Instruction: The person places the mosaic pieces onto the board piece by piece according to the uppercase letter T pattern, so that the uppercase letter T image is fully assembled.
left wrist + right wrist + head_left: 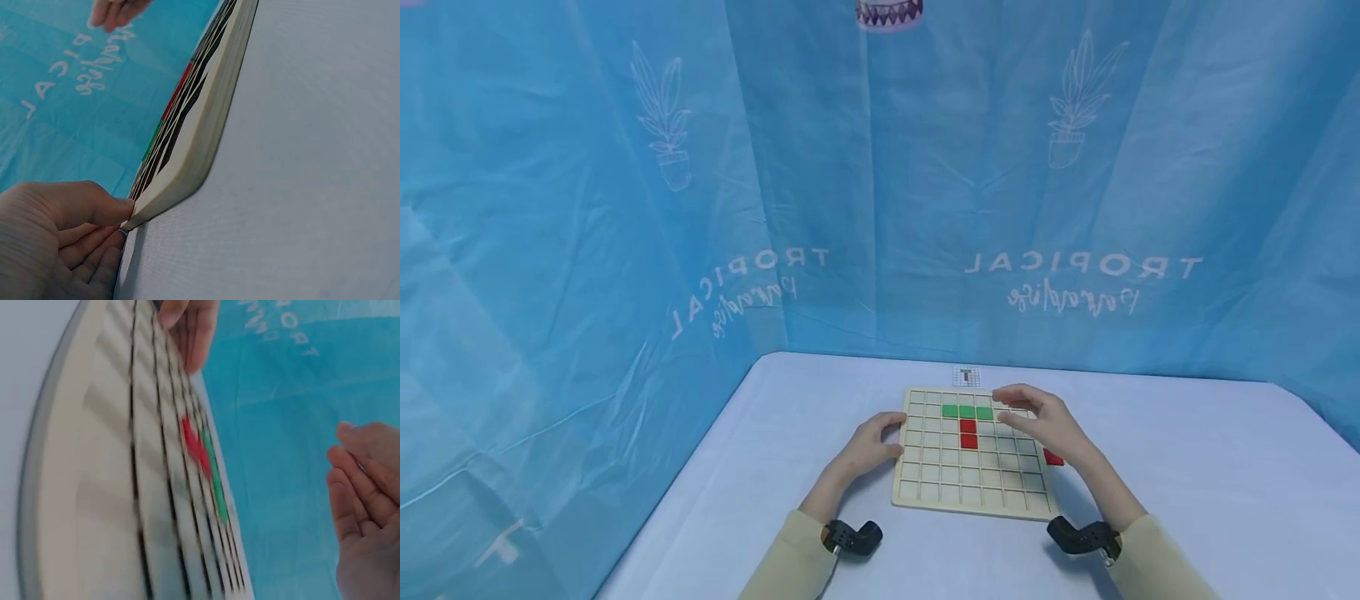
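A pale wooden grid board (936, 492) lies on the white table. Three green tiles (967, 412) sit in a row near its far side, and two red tiles (968, 433) run down from the middle one. My left hand (865, 446) holds the board's left edge, its thumb (103, 209) at the rim and fingers beyond. Over the board's far right part hovers my right hand (1045, 421), thumb and fingers loosely curved and apart; nothing shows between them. Another red tile (1053, 457) lies by the board's right edge, near the right wrist.
Just behind the board lies a small card (966, 377) printed with a T on a grid. Blue printed curtains (880, 208) stand at the back and left of the table (1210, 492). Each wrist wears a black camera band (853, 537).
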Demonstrator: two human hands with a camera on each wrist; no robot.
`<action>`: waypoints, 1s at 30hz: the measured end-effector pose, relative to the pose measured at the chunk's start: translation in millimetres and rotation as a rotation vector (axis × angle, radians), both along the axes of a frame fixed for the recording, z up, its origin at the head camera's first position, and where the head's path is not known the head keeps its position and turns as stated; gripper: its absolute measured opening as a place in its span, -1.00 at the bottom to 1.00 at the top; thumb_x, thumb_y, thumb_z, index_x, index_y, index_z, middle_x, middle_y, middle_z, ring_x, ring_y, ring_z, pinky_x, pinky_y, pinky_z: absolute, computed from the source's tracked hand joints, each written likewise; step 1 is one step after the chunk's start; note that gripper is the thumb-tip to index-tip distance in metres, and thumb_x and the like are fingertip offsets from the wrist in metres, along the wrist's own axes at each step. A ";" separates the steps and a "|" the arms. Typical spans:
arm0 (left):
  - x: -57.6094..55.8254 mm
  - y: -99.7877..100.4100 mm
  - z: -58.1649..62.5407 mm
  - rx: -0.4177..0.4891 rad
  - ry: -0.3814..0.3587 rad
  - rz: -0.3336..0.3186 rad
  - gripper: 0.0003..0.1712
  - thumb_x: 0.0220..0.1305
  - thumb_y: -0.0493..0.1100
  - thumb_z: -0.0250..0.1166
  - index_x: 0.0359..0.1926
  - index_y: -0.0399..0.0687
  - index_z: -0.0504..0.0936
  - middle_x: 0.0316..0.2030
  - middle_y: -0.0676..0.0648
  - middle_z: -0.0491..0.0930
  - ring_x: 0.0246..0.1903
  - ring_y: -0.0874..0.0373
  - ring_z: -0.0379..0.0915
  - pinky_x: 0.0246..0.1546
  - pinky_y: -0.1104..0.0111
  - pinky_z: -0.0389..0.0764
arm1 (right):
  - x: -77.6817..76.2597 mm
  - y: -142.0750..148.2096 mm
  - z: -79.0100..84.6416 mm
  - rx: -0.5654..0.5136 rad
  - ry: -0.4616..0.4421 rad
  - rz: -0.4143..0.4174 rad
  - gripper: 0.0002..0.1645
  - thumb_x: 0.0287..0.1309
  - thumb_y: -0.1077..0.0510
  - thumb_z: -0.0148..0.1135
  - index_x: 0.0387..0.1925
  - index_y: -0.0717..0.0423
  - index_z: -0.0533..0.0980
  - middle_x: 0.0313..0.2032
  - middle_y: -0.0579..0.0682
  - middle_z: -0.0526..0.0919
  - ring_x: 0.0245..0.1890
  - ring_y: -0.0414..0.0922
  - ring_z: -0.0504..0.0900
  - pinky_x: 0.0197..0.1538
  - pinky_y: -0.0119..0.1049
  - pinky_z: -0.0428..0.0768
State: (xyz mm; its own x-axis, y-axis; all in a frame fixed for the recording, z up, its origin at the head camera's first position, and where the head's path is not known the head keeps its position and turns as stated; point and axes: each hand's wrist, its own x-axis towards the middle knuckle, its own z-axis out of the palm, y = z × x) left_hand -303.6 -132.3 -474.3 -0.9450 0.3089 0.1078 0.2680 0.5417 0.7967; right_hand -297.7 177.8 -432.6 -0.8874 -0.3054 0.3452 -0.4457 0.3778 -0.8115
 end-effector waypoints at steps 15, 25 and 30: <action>-1.6 -7.2 3.8 0.001 0.000 0.002 -0.37 0.13 -0.35 0.24 0.26 -0.27 0.35 0.24 -0.22 0.33 0.27 -0.08 0.20 0.28 0.13 0.26 | 21.6 73.1 -29.4 0.171 -0.047 -0.163 -0.51 0.12 0.16 0.31 0.09 0.21 0.48 0.02 0.10 0.58 0.06 0.10 0.50 0.08 0.09 0.51; -0.7 -1.0 2.3 0.006 -0.002 -0.002 -0.37 0.12 -0.36 0.24 0.26 -0.26 0.36 0.24 -0.21 0.34 0.27 -0.07 0.20 0.28 0.14 0.27 | 21.9 76.6 -52.1 0.295 -0.035 -0.209 -0.56 0.01 0.24 0.37 0.00 0.16 0.55 -0.07 0.02 0.63 0.00 0.02 0.56 0.05 0.01 0.54; -0.5 0.2 0.9 -0.002 -0.007 -0.006 -0.37 0.12 -0.36 0.25 0.26 -0.26 0.36 0.24 -0.22 0.34 0.27 -0.07 0.21 0.28 0.14 0.27 | 24.2 77.5 -56.3 0.309 -0.009 -0.199 -0.61 0.02 0.25 0.36 -0.04 0.14 0.58 -0.10 -0.02 0.64 -0.02 0.00 0.57 0.03 -0.03 0.55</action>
State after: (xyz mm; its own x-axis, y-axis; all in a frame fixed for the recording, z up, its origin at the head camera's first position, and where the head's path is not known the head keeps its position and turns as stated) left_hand -304.1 -132.1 -473.5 -0.9439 0.3147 0.1003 0.2655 0.5419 0.7974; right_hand -273.4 255.3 -488.9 -0.9425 -0.2148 0.2562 -0.3324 0.6842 -0.6492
